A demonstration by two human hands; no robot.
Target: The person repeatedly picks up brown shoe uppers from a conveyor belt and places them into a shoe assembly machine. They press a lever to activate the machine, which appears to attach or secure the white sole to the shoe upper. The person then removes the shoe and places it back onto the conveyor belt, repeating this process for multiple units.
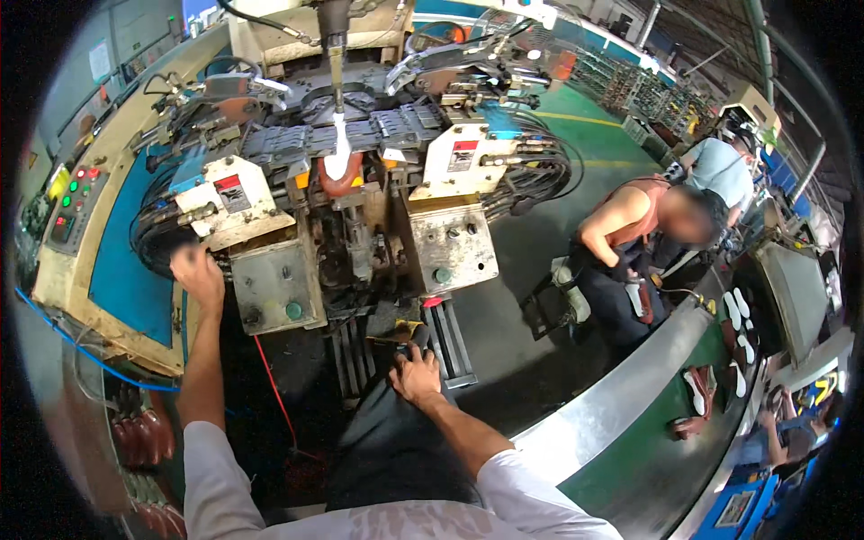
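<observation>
A large shoe-lasting machine stands in front of me. At its middle a brown shoe upper (pixel 341 180) sits with a white sole-shaped piece (pixel 338 151) above it, under a vertical rod (pixel 337 72). My left hand (pixel 198 272) is raised at the outer side of the left metal control box (pixel 279 286), next to black hoses. Its fingers are curled, and whatever they grip is hidden. Lower down, my right hand (pixel 416 374) lies on my dark-trousered leg with its fingers spread, close to a dark pedal-like part (pixel 391 324).
A panel with lit buttons (pixel 76 205) is at the left. Brown shoes (pixel 144 436) stand on a rack at lower left. On the right, a conveyor (pixel 621 441) carries brown shoes (pixel 698 396) and white soles (pixel 740 337). A seated co-worker (pixel 634 220) holds a shoe.
</observation>
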